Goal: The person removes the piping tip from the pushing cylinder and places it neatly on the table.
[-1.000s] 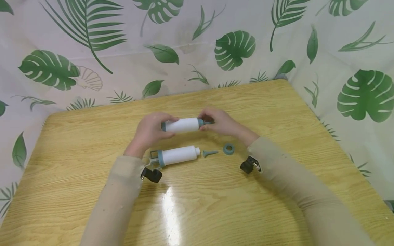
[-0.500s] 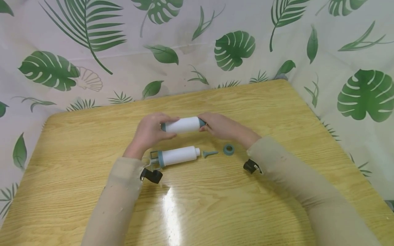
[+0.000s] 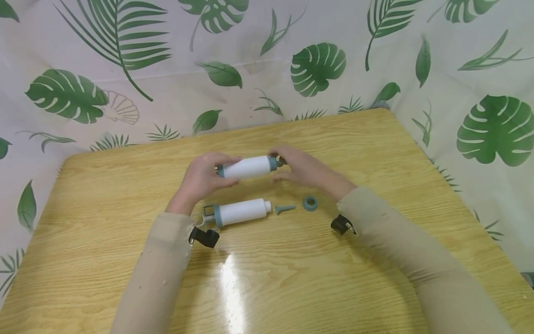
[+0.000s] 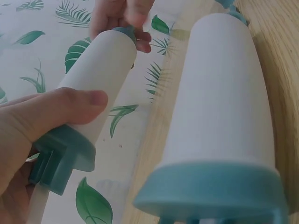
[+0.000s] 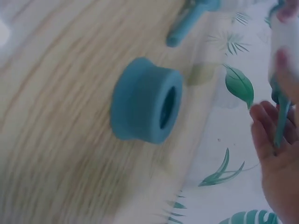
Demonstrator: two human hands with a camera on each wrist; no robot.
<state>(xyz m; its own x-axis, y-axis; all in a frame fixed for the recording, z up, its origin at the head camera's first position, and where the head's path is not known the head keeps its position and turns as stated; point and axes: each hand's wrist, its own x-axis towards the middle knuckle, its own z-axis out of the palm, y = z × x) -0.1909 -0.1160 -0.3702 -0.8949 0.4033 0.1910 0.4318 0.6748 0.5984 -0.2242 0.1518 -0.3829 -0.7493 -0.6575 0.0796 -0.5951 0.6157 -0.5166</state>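
My left hand [image 3: 203,175] grips the white barrel of a syringe-like press [image 3: 250,168] by its left end, above the table. In the left wrist view the thumb lies along the barrel, just over a teal flanged collar [image 4: 65,149]; a pale rod extends below it. The far end carries a teal cap [image 3: 273,163] with a slim teal nozzle [image 5: 281,122]. Around that nozzle my right hand [image 3: 306,168] has its fingers loosely extended, thumb apart from them and blurred in the right wrist view.
A second white press [image 3: 244,211] with a teal collar and handle lies on the wooden table [image 3: 267,278], nearer me. To its right lie a small teal nozzle [image 3: 285,208] and a teal ring [image 3: 310,203]. Leaf-printed cloth [image 3: 267,74] hangs behind the table.
The right hand closed over the capped end half a second ago; now its thumb and fingers are spread, showing the cap again. The left hand keeps its grip, nearly still.
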